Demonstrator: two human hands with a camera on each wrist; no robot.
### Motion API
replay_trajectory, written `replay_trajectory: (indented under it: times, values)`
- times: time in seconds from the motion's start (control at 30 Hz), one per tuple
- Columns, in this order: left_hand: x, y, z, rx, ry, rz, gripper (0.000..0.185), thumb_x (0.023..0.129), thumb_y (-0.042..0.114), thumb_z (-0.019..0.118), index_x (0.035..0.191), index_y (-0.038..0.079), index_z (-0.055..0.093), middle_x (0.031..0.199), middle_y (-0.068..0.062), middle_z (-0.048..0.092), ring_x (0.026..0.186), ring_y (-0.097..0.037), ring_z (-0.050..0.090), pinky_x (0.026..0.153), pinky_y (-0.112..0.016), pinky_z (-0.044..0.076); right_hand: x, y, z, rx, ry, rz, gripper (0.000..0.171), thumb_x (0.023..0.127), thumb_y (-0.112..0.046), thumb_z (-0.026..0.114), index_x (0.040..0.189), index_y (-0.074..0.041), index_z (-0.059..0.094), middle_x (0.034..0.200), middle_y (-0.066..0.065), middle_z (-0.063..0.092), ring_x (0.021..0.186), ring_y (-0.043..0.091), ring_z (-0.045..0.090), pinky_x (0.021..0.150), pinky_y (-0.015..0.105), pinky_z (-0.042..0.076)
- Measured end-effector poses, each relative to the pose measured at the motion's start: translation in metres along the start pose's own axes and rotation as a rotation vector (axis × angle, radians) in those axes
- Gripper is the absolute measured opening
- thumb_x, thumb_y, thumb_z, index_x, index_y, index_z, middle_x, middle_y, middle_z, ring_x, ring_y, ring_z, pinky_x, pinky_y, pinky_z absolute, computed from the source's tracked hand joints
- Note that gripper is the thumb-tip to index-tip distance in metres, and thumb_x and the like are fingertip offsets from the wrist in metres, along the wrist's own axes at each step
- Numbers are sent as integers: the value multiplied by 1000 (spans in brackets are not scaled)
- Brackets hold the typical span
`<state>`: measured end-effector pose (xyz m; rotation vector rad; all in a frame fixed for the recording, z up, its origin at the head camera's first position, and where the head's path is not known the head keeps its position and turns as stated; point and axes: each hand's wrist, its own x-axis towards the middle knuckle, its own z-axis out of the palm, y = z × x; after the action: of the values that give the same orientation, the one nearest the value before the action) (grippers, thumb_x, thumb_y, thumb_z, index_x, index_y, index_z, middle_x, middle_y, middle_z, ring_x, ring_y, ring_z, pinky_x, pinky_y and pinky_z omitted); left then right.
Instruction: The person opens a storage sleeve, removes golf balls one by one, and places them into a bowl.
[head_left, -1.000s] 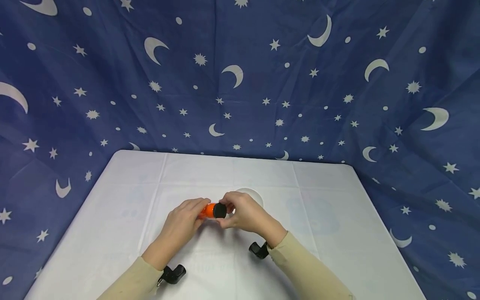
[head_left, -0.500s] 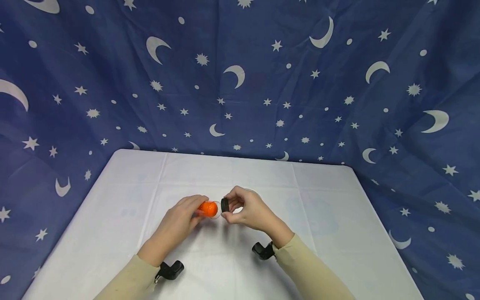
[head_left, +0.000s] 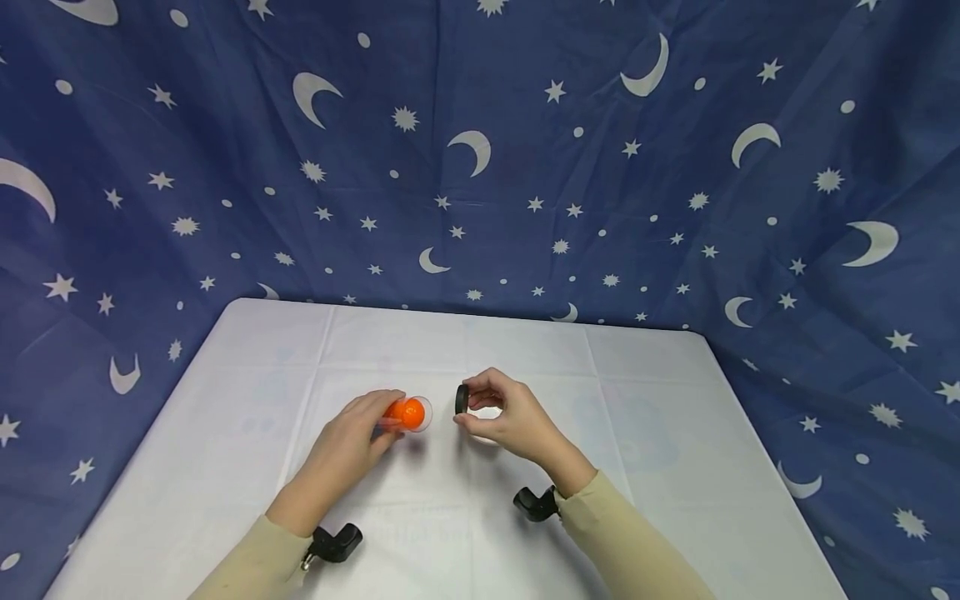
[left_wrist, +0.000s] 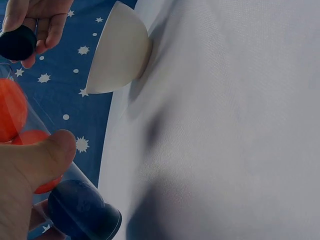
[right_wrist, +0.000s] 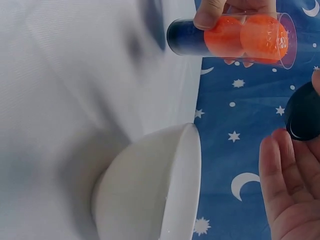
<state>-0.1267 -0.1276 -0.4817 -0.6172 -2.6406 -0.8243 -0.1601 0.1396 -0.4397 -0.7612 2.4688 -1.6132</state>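
Note:
My left hand (head_left: 337,450) grips a clear plastic tube (right_wrist: 291,47), tilted with its uncapped end toward the right hand. Inside it are two orange balls (right_wrist: 223,37) and a dark blue ball (left_wrist: 75,207) by the dark far end. A black round cap (head_left: 461,399) is pinched on edge between the thumb and fingers of my right hand (head_left: 517,421), a short gap away from the tube's mouth. Both hands are above the table. A white bowl (right_wrist: 142,185) stands upright on the table, mostly hidden behind the right hand in the head view.
A white cloth covers the table (head_left: 360,342), whose back edge meets a dark blue curtain (head_left: 525,250) with moons and stars. Black wrist cameras (head_left: 337,543) stick out below both wrists, near the cuffs of the beige sleeves (head_left: 255,562).
The black cap has come off the tube in my right hand, which has moved right, over the bowl in the head view. The left hand has shifted slightly left with the uncapped tube.

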Motion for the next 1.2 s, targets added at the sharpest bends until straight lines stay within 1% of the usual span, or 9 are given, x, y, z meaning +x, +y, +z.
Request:
replay_trajectory:
  times: [0.2, 0.37, 0.57, 0.63, 0.8, 0.87, 0.93, 1.03, 1.2]
  values:
    - [-3, -4, 3, -8, 12, -5, 59, 75, 15, 84, 128, 12, 58, 125, -5, 60, 115, -25, 56, 95, -43, 46, -4, 7, 3, 4, 12, 36, 42, 78, -16, 81, 113, -15, 57, 106, -4, 63, 98, 11, 63, 92, 35, 49]
    - [-5, -8, 4, -42, 8, -55, 58, 75, 17, 84, 127, 15, 58, 123, -2, 60, 112, -22, 57, 95, -42, 47, -9, 10, 7, 10, 12, 80, 46, 78, -7, 79, 116, -13, 53, 107, -2, 62, 102, 10, 62, 95, 33, 47]
    - [-4, -13, 1, -93, 12, -106, 53, 76, 19, 83, 123, 20, 58, 117, 4, 60, 103, -16, 58, 93, -39, 47, -15, 12, 12, 53, -9, 34, 45, 78, 4, 75, 114, -4, 51, 118, 7, 53, 102, 13, 63, 90, 29, 49]
    - [-3, -14, 0, -101, 13, -122, 54, 76, 20, 83, 124, 19, 58, 116, 3, 61, 100, -16, 58, 92, -40, 47, -18, 4, 13, 73, -22, 35, 43, 78, 7, 74, 113, -1, 51, 118, 10, 53, 102, 16, 63, 91, 33, 50]
    - [-3, -16, -2, -163, 11, -205, 55, 78, 22, 82, 126, 16, 57, 108, 1, 60, 93, -19, 57, 90, -41, 47, -26, -16, 20, 29, -65, 60, 42, 78, 1, 77, 112, -1, 53, 110, 8, 62, 100, 20, 65, 94, 43, 48]
    - [-2, -16, -3, -199, 12, -242, 55, 78, 23, 82, 126, 15, 56, 103, 1, 58, 90, -20, 56, 90, -41, 46, -28, -14, 24, -6, -80, 48, 43, 78, -3, 79, 113, -4, 55, 109, 5, 64, 98, 19, 65, 94, 43, 47]
    - [-1, -16, -4, -229, 17, -266, 55, 78, 22, 82, 126, 15, 56, 98, 1, 57, 88, -20, 54, 89, -42, 46, -29, -10, 28, -35, -95, 39, 44, 77, -7, 81, 113, -9, 56, 108, 0, 65, 96, 16, 64, 93, 40, 48]
    - [1, -17, -5, -242, 29, -275, 56, 78, 21, 82, 127, 15, 55, 98, 1, 58, 88, -19, 55, 90, -45, 46, -31, -4, 34, -53, -131, 37, 43, 77, -15, 82, 113, -15, 58, 107, -6, 64, 95, 12, 63, 90, 35, 50]
    - [2, -17, -5, -241, 33, -271, 57, 77, 20, 83, 127, 14, 56, 98, 1, 59, 88, -18, 55, 90, -46, 47, -35, 3, 43, -107, -213, 49, 40, 80, -29, 80, 113, -20, 59, 98, -8, 63, 89, 13, 62, 82, 28, 51]
